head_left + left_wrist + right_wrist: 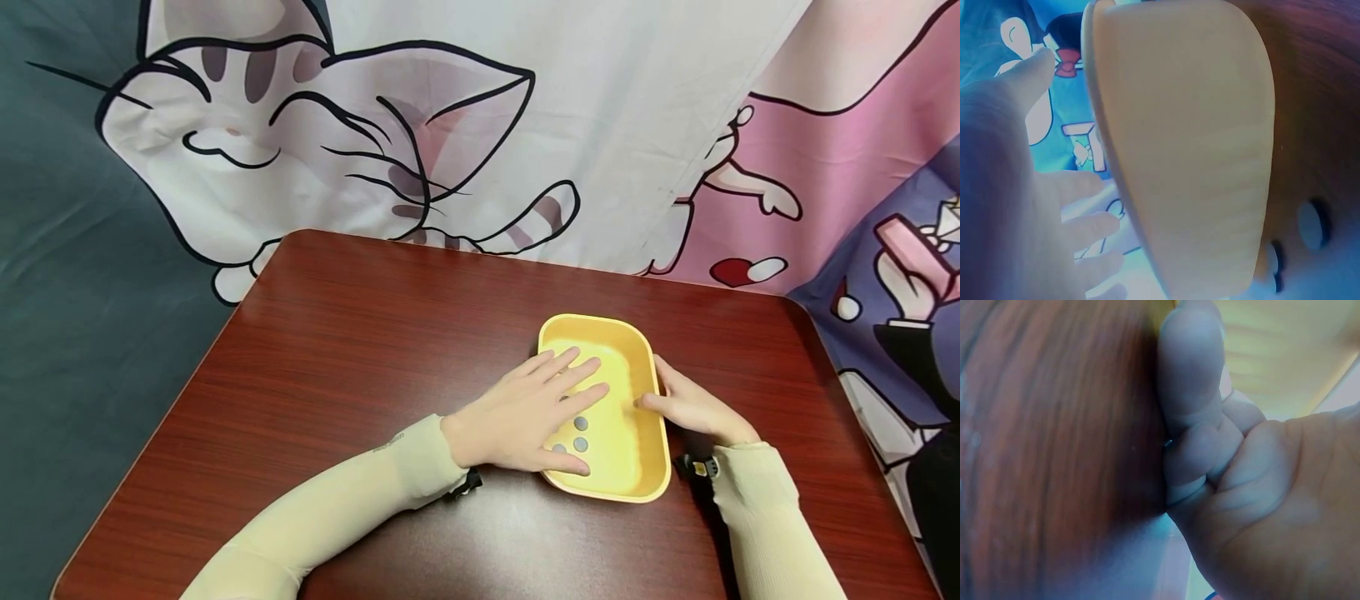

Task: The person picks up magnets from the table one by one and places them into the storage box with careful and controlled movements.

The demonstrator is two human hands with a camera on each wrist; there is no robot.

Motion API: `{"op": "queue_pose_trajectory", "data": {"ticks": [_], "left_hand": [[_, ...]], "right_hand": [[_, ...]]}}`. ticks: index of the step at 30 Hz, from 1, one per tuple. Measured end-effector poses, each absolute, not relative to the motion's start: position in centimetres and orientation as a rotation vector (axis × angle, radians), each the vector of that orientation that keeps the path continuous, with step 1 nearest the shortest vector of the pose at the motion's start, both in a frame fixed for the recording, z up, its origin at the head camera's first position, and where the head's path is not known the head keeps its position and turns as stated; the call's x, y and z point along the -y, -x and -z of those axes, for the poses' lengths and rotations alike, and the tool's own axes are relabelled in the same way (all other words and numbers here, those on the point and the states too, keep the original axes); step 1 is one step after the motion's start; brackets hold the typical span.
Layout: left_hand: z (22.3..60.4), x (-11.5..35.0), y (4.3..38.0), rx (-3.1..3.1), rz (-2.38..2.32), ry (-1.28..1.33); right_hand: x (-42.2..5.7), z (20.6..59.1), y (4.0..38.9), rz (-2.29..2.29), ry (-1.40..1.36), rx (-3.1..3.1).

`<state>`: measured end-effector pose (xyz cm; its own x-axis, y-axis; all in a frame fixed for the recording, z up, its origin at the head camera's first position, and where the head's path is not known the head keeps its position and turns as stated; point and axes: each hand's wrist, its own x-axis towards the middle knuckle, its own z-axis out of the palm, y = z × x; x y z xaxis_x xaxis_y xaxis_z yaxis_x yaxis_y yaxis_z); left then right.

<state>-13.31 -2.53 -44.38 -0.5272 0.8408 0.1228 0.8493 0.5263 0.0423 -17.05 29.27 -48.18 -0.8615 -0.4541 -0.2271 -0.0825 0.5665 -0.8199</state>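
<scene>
While the right hand grips the yellow tray by its side, thumb inside, the left hand extends above, empty, fingers fully spread.

Bin: smooth plastic with a soft sheen
Discs: dull, smooth, metal-looking
Worktop: wood-grained, smooth, glossy toward the near side
Far backdrop: printed cloth, matt, lightly creased
Sleeves: matt, soft-looking cloth

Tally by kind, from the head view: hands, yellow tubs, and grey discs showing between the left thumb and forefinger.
Hands: 2 (left hand, right hand)
Yellow tub: 1
Grey discs in that gap: 3
Total: 6
</scene>
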Motion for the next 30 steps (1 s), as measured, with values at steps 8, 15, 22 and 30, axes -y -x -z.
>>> {"op": "queue_pose_trajectory", "data": {"ticks": [8, 15, 22, 30], "left_hand": [[44.4, 4.8, 13.5, 2.673, 0.217, 1.428], [45.0, 7.0, 13.8, 2.663, 0.264, 1.384], [45.5, 8.9, 13.7, 2.681, 0.264, 1.362], [46.4, 9.6, 13.4, 2.664, 0.39, 1.373]], "right_hand": [[-29.4, 48.5, 17.1, 1.21, 0.388, -2.381], [-29.4, 48.5, 17.1, 1.215, 0.403, -2.384], [-29.2, 48.3, 17.2, 1.209, 0.355, -2.377], [-29.3, 48.3, 17.2, 1.179, 0.373, -2.402]]}}
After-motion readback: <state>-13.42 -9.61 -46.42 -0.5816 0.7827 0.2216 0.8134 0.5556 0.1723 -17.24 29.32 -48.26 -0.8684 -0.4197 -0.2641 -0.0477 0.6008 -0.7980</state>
